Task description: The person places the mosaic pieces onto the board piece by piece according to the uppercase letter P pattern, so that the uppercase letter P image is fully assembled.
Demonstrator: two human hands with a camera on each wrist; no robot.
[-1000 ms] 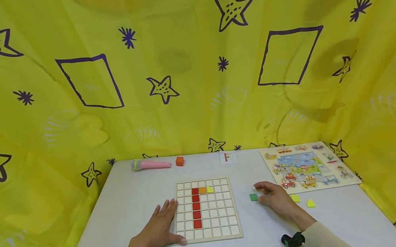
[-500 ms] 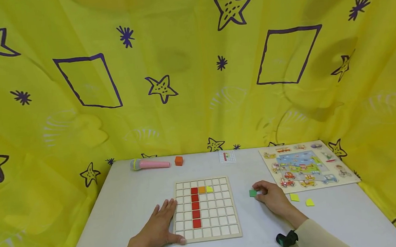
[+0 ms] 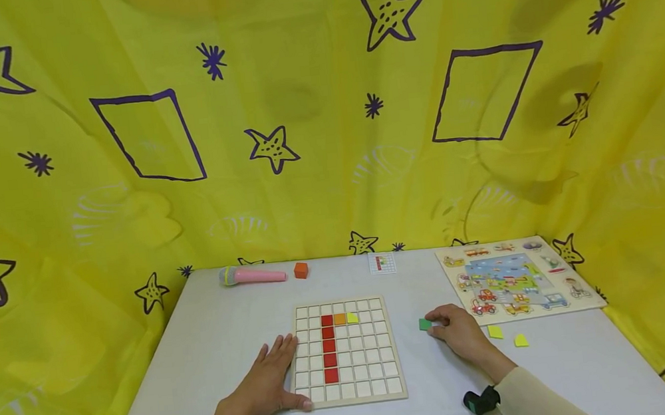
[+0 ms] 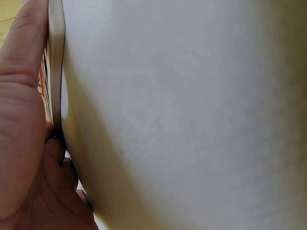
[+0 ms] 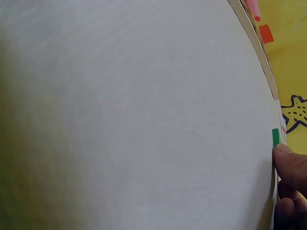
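A square wooden grid board (image 3: 372, 371) lies on the table in front of me. Down its third column runs a line of red tiles (image 3: 329, 346), with an orange tile (image 3: 340, 319) and a yellow tile (image 3: 352, 318) beside the top one. My left hand (image 3: 268, 381) rests at the board's left edge, fingers straight and thumb at the near corner. Right of the board, my right hand (image 3: 458, 336) pinches a green tile (image 3: 424, 324) between thumb and fingers. In the right wrist view, the green tile (image 5: 276, 137) sticks out past the thumb tip, low at the tabletop.
Two loose yellow pieces (image 3: 495, 331) lie right of my right hand. Behind them is a vehicle picture puzzle board (image 3: 562, 285). Along the back stand a pink toy microphone (image 3: 257, 276), an orange cube (image 3: 301, 270) and a small pattern card (image 3: 383, 263). A yellow curtain (image 3: 332, 201) surrounds the table.
My right thumb and fingers have closed on the green tile, which has shifted slightly away from me. The left hand stays at the board.
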